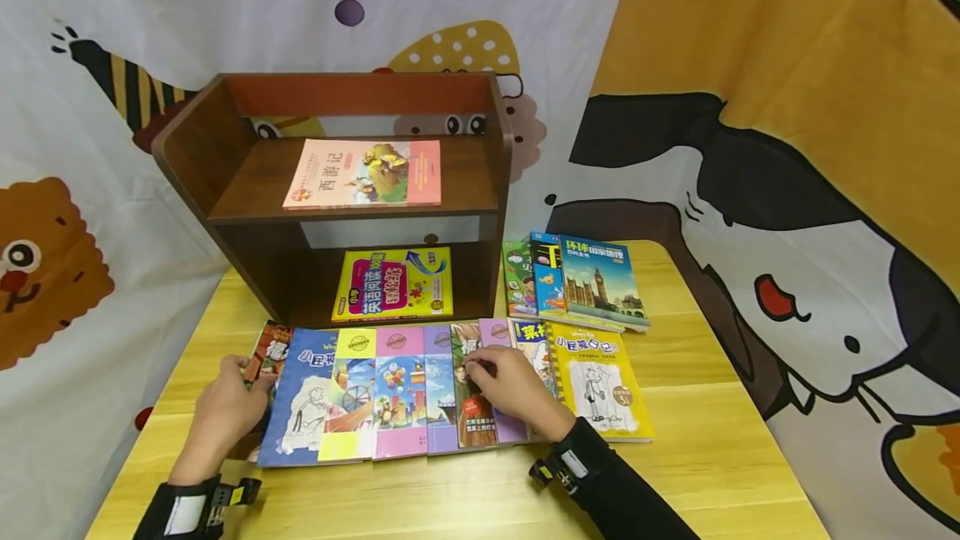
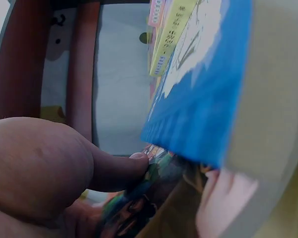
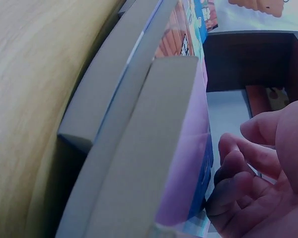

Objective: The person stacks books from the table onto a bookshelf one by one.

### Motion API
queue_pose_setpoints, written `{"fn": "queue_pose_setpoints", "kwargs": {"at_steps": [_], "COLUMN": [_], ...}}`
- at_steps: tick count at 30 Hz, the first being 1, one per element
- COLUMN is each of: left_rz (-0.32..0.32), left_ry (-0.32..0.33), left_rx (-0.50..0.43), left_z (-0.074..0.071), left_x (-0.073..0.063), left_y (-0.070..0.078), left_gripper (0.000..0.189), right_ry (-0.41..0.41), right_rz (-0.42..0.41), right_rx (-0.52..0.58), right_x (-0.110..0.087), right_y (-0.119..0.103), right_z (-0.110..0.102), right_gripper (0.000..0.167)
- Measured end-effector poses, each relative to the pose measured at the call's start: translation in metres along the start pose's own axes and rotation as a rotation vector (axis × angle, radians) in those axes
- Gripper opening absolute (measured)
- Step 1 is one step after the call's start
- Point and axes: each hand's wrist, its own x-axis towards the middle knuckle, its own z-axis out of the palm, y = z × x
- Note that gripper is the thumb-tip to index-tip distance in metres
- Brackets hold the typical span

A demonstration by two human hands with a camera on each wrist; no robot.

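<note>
My left hand point(image 1: 225, 411) is at the left end of a row of overlapping books. It pinches the edge of a dark, reddish-brown comic-style book point(image 1: 273, 350), partly hidden under a blue book point(image 1: 296, 398). In the left wrist view, the thumb lies on the dark book's colourful cover point(image 2: 129, 213), and fingertips show below the blue book. Over the row's right half is my right hand point(image 1: 517, 386), loosely curled with nothing in it. It overlaps a brown-covered book point(image 1: 474, 423) and a purple-edged book point(image 1: 495, 332). In the right wrist view its fingers hover beside the purple cover point(image 3: 186, 178).
A brown two-tier bookshelf point(image 1: 258, 261) stands behind the row. A pink book point(image 1: 367, 173) lies on its upper shelf, a yellow book point(image 1: 393, 283) on the lower. Right of it, several books overlap, a blue one point(image 1: 600, 277) on top. A yellow spiral-edged book point(image 1: 600, 382) ends the row.
</note>
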Motion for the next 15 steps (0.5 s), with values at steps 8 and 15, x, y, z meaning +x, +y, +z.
{"fn": "queue_pose_setpoints", "kwargs": {"at_steps": [8,15], "left_rz": [0.033,0.080], "left_ry": [0.128,0.303], "left_rx": [0.043,0.068], "left_z": [-0.013,-0.027], "left_x": [-0.008,-0.020], "left_y": [0.005,0.017], "left_gripper": [0.059,0.051], "right_ry": [-0.007,-0.003], "right_rz": [-0.017,-0.013], "right_rx": [0.047,0.056], "right_x": [0.001,0.002], "right_y": [0.000,0.000], "right_z": [0.000,-0.001], "right_gripper": [0.028,0.029]}}
